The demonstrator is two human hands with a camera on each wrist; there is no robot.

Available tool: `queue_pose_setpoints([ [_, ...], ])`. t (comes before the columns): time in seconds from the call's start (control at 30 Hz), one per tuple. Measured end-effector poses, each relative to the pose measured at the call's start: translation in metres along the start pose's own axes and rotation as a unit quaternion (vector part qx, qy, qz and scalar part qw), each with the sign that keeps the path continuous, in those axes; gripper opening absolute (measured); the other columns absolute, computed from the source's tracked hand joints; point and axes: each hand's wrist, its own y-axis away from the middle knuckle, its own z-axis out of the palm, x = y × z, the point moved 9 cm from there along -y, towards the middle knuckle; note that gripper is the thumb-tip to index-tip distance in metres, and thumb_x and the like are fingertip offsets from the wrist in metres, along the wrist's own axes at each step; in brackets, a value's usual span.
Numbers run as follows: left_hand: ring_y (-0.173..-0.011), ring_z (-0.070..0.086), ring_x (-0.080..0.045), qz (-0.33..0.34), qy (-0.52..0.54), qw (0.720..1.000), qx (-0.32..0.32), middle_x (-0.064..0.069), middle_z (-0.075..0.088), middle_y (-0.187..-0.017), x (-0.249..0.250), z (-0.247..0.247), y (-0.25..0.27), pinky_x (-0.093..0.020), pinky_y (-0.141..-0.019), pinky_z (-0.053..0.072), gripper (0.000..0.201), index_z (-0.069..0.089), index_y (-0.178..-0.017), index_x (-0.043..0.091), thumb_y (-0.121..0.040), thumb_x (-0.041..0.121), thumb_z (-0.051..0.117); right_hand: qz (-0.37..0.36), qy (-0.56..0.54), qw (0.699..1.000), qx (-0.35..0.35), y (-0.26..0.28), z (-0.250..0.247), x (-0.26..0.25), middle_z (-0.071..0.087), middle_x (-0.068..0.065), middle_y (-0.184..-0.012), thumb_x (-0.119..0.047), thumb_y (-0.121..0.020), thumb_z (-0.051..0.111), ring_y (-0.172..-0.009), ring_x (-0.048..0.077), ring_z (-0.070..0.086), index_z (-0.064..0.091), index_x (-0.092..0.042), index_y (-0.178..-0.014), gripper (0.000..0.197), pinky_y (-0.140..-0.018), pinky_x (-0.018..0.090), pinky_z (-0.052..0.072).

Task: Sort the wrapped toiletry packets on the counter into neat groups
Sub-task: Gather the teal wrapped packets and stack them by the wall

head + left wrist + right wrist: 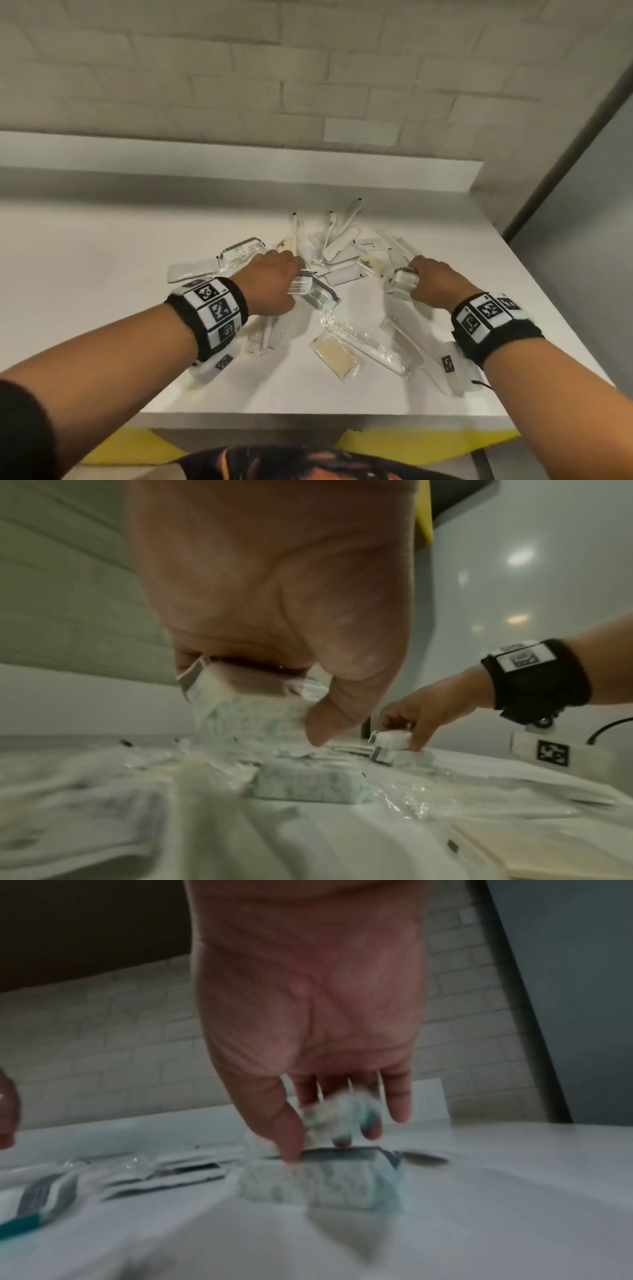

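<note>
Head view, left hand [270, 281] holding barcoded packet [301, 282], long axis upright

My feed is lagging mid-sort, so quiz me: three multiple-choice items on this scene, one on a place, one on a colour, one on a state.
1. Where does the tan flat packet lie?
A. near the counter's front edge
B. against the back ledge
C. on the floor

2. What colour is the counter?
A. black
B. white
C. red

3. What is the left hand doing?
A. resting flat and empty
B. hanging off the counter
C. gripping a barcoded packet

Answers:
1 A: the head view shows it in front of the main pile, between the two wrists.
2 B: its bare surface is white in every view.
3 C: the left wrist view shows thumb and fingers curled round the packet; the right hand likewise grips a small packet.
</note>
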Motion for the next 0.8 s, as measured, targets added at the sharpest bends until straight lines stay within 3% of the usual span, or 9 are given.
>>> queue_pose_setpoints([
  [0.07,-0.114,0.046,-0.023,0.037,-0.015,0.999,-0.034,-0.002,0.049,-0.127,0.022,0.01,-0.018,-0.037,-0.099,0.036,0.055,0.04,-0.136,0.022,-0.086,0.04,0.055,0.002,0.022,0.999,-0.043,0.0,0.013,0.008,0.056,0.008,-0.124,-0.02,-0.078,0.065,-0.106,0.027,0.057,0.047,-0.014,-0.127,0.052,-0.086,0.035,0.049],
  [0.13,-0.118,0.044,-0.022,0.063,-0.034,0.996,-0.059,-0.001,0.047,-0.133,0.037,0.022,-0.03,-0.036,-0.101,0.037,0.054,0.04,-0.139,0.023,-0.089,0.038,0.055,-0.014,0.046,0.998,-0.042,-0.003,0.015,0.012,0.056,0.006,-0.124,-0.02,-0.077,0.067,-0.106,0.026,0.058,0.049,-0.015,-0.125,0.052,-0.085,0.033,0.049],
  [0.3,-0.123,0.043,-0.021,0.076,-0.073,0.993,-0.061,0.001,0.047,-0.138,0.048,0.032,-0.043,-0.036,-0.103,0.037,0.059,0.039,-0.141,0.024,-0.089,0.046,0.057,-0.038,0.094,0.994,-0.033,-0.013,0.013,0.013,0.059,0.0,-0.113,-0.03,-0.073,0.072,-0.099,0.022,0.061,0.053,-0.019,-0.117,0.049,-0.079,0.029,0.048],
  [0.4,-0.118,0.05,-0.022,0.069,-0.066,0.995,-0.032,-0.001,0.05,-0.133,0.054,0.023,-0.044,-0.036,-0.1,0.038,0.057,0.043,-0.137,0.021,-0.087,0.045,0.058,-0.053,0.115,0.992,-0.027,-0.017,0.013,0.013,0.059,-0.002,-0.108,-0.034,-0.073,0.071,-0.096,0.021,0.061,0.054,-0.02,-0.113,0.045,-0.077,0.029,0.049],
  [0.5,-0.102,0.058,-0.024,0.032,0.001,0.999,-0.006,-0.003,0.049,-0.127,0.049,0.016,-0.037,-0.033,-0.082,0.045,0.058,0.043,-0.135,0.018,-0.086,0.045,0.061,-0.069,0.137,0.988,-0.034,-0.018,0.009,0.01,0.056,-0.004,-0.097,-0.038,-0.073,0.069,-0.085,0.019,0.056,0.052,-0.021,-0.109,0.043,-0.072,0.029,0.047],
  [0.57,-0.1,0.058,-0.025,0.006,0.038,0.999,0.007,-0.004,0.047,-0.124,0.037,0.01,-0.027,-0.03,-0.074,0.044,0.06,0.039,-0.136,0.015,-0.087,0.041,0.062,-0.068,0.137,0.987,-0.052,-0.018,0.006,0.01,0.056,-0.005,-0.093,-0.038,-0.071,0.069,-0.082,0.018,0.052,0.049,-0.023,-0.103,0.04,-0.069,0.028,0.044],
  [0.67,-0.107,0.057,-0.025,-0.056,0.058,0.996,0.038,-0.005,0.051,-0.124,-0.003,-0.01,-0.012,-0.031,-0.08,0.045,0.059,0.04,-0.134,0.015,-0.086,0.04,0.062,-0.067,0.075,0.992,-0.075,-0.023,-0.003,0.005,0.057,-0.004,-0.089,-0.036,-0.068,0.075,-0.079,0.016,0.053,0.048,-0.024,-0.098,0.042,-0.06,0.027,0.041],
  [0.8,-0.096,0.06,-0.024,-0.176,0.094,0.979,0.042,-0.005,0.062,-0.119,-0.082,-0.028,0.004,-0.029,-0.074,0.042,0.056,0.041,-0.13,0.017,-0.084,0.04,0.064,-0.11,0.014,0.993,-0.051,-0.025,-0.012,-0.027,0.059,-0.002,-0.095,-0.033,-0.074,0.075,-0.082,0.018,0.054,0.052,-0.023,-0.105,0.04,-0.057,0.024,0.037],
])
